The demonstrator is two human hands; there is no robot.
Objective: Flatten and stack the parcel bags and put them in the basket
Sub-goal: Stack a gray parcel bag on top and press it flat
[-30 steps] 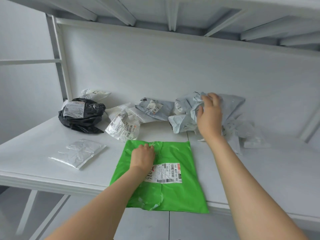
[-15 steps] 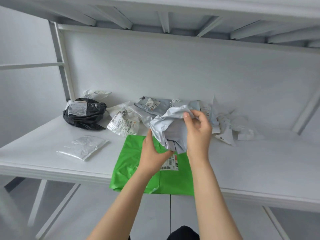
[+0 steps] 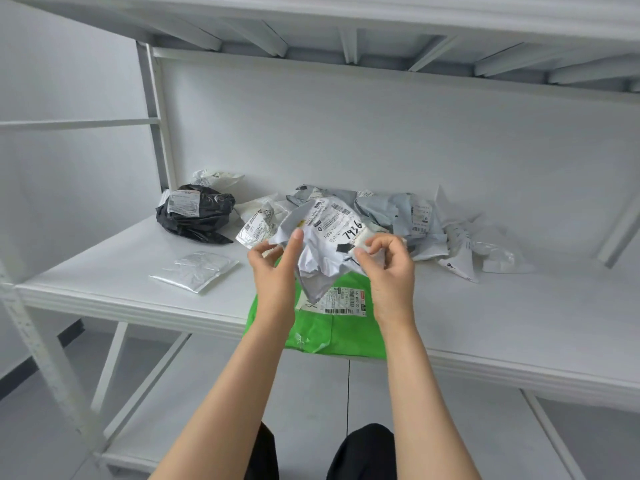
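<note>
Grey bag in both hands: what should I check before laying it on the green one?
1. Left hand pinches the grey bag: ok.
2. Right hand pinches its other side: ok.
3. Grey bag flattened: not ok, it is crumpled.
4. Green bag flat on the shelf beneath: ok, though its near edge overhangs.
5. Basket location: cannot tell, it is not in view.

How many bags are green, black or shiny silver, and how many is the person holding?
Green bag: 1
Black bag: 1
Silver pouch: 1
Grey-white bag in left hand and right hand: 1
Total: 4, leaving out the pale heap behind
</note>
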